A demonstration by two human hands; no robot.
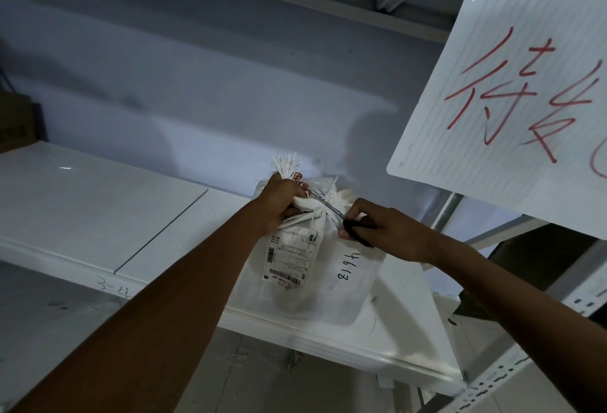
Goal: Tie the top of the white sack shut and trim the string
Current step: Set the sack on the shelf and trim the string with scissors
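A white sack (341,284) with a barcode label and handwritten digits stands on a white metal shelf (98,215). Its top is gathered into a bunched neck with white string (315,212) wound around it. My left hand (282,199) grips that neck, and the frayed sack end (285,163) sticks up above my fist. My right hand (384,228) holds black-handled scissors (331,212). Their blades point up and left at the string by the knot, just right of my left hand.
A laminated lined sheet (512,91) with red handwriting hangs at the upper right, close above my right arm. A cardboard box (16,120) sits at the far left of the shelf. A perforated metal shelf post (512,376) runs along the lower right.
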